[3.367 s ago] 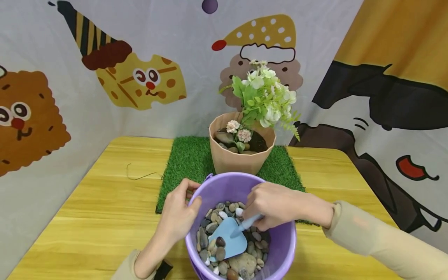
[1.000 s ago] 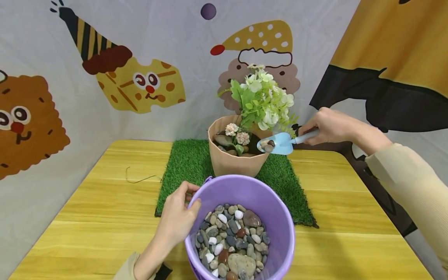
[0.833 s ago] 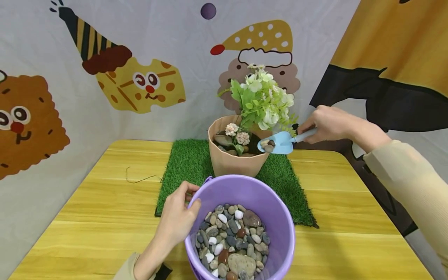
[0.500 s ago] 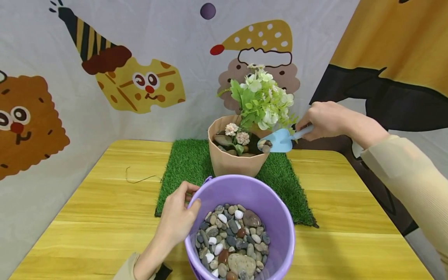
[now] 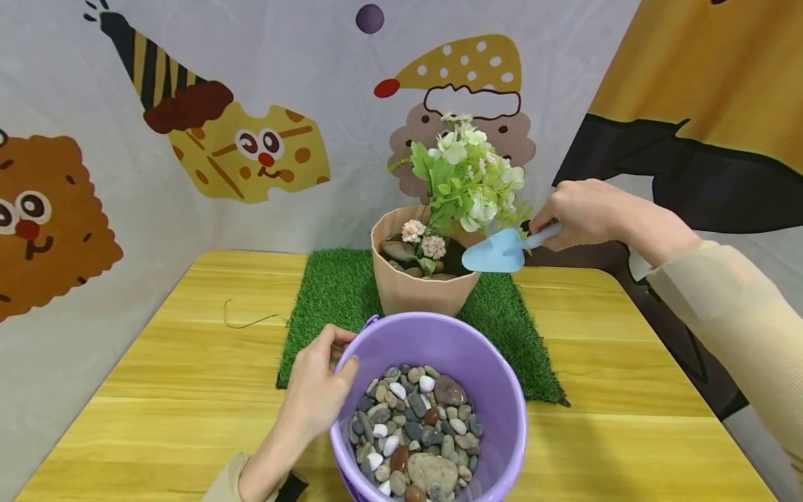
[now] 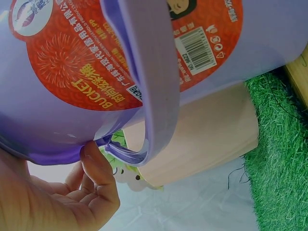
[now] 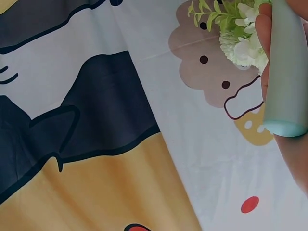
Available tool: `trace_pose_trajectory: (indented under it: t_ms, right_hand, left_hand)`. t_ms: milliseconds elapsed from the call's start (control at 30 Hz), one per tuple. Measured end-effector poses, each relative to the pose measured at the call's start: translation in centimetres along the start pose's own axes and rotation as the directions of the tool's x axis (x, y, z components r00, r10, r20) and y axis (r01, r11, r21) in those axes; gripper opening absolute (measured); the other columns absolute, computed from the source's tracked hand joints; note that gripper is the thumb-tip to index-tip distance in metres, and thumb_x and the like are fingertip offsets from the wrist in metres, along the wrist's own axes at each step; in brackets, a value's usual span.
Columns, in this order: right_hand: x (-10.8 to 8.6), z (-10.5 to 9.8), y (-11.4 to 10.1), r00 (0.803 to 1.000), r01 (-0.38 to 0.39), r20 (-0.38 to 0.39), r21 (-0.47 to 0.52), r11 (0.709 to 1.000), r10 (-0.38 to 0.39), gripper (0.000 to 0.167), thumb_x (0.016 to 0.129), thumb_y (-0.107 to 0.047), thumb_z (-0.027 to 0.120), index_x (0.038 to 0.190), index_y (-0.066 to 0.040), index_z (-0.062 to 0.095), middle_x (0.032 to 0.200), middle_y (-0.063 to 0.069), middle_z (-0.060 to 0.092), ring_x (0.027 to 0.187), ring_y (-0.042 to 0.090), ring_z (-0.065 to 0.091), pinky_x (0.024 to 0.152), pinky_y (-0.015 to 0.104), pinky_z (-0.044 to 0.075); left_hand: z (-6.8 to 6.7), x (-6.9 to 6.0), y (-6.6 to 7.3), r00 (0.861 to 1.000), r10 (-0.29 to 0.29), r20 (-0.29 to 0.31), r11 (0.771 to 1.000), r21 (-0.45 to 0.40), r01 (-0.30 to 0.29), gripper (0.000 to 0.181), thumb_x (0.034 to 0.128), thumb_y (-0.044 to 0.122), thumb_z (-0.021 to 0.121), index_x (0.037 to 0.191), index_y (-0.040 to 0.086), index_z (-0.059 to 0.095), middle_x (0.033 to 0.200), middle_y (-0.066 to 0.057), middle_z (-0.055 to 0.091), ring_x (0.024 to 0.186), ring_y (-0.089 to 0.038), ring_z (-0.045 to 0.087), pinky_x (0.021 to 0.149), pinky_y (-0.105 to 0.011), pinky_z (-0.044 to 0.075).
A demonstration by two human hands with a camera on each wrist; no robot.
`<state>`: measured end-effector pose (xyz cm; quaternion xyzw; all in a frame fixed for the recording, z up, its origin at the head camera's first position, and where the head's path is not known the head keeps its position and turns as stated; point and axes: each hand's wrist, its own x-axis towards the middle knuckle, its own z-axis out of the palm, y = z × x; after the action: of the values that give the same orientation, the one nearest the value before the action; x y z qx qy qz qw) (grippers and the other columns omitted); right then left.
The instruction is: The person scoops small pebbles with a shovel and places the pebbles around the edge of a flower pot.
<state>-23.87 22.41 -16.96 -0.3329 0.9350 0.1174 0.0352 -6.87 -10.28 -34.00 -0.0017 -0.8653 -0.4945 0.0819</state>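
Observation:
My left hand (image 5: 318,387) grips the left rim of the purple bucket (image 5: 516,397), thumb inside and fingers outside. Pebbles (image 5: 414,432) of several colours lie in the bucket. My right hand (image 5: 586,213) holds the handle of a light blue trowel (image 5: 498,252), whose tilted blade is over the right rim of the peach plant pot (image 5: 420,291); no stones show on it. In the right wrist view the trowel's handle (image 7: 288,72) runs through the hand. The pot holds white flowers (image 5: 470,171), two pink blooms and stones. In the left wrist view fingers (image 6: 98,166) pinch the bucket's edge beside its handle (image 6: 161,82).
A green turf mat (image 5: 339,279) lies under the pot on the wooden table (image 5: 169,376). A thin dark wire (image 5: 251,323) lies on the left of the tabletop. A printed cloth (image 5: 351,139) hangs behind. Part of a black object (image 5: 291,487) shows beside the left sleeve.
The trowel came up from the bucket with stones and moved over to the pot's rim. Its blade has since tilted, and the stones are gone from it. The left hand stays on the bucket.

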Motion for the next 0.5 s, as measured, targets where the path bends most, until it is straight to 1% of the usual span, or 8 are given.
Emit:
trace_pose_trajectory:
  t_ms: [133, 300, 400, 500]
  right_hand:
    - [-0.3, 0.1, -0.4, 1.0, -0.003, -0.015, 0.015, 1.0, 0.003, 0.019, 0.075, -0.016, 0.073, 0.092, -0.023, 0.075, 0.074, -0.009, 0.067, 0.055, 0.008, 0.046, 0.048, 0.023, 0.036]
    - [-0.9, 0.3, -0.9, 0.999, 0.005, -0.046, 0.031, 0.999, -0.003, 0.021, 0.075, -0.016, 0.072, 0.095, -0.024, 0.075, 0.07, -0.01, 0.065, 0.049, 0.005, 0.045, 0.046, 0.022, 0.035]
    - [-1.4, 0.5, -1.2, 0.996, 0.025, -0.082, 0.04, 0.999, -0.021, 0.023, 0.075, -0.016, 0.073, 0.097, -0.024, 0.075, 0.068, -0.011, 0.065, 0.046, 0.004, 0.042, 0.045, 0.021, 0.034]
    - [-1.9, 0.7, -1.7, 0.989, 0.071, -0.134, 0.049, 0.996, -0.064, 0.022, 0.075, -0.016, 0.074, 0.095, -0.024, 0.075, 0.067, -0.012, 0.064, 0.046, 0.001, 0.04, 0.046, 0.02, 0.033]
  left_hand:
    - [0.0, 0.0, 0.0, 1.0, -0.005, 0.002, 1.0, 0.001, 0.005, 0.024, 0.0827, 0.005, 0.059, 0.107, 0.006, 0.061, 0.094, -0.007, 0.066, 0.081, -0.014, 0.06, 0.068, -0.022, 0.052]
    - [0.0, 0.0, -0.1, 1.0, -0.013, 0.005, 1.0, 0.003, 0.013, 0.025, 0.0826, 0.005, 0.059, 0.108, 0.006, 0.06, 0.094, -0.008, 0.067, 0.081, -0.014, 0.061, 0.068, -0.022, 0.052]
    - [0.0, 0.0, -0.1, 1.0, -0.009, 0.004, 1.0, 0.005, 0.009, 0.025, 0.0826, 0.005, 0.058, 0.107, 0.005, 0.06, 0.094, -0.008, 0.067, 0.081, -0.014, 0.061, 0.068, -0.022, 0.052]
    - [0.0, 0.0, -0.1, 1.0, -0.008, 0.004, 1.0, 0.005, 0.008, 0.025, 0.0826, 0.005, 0.058, 0.107, 0.005, 0.06, 0.094, -0.008, 0.067, 0.08, -0.014, 0.061, 0.067, -0.022, 0.052]
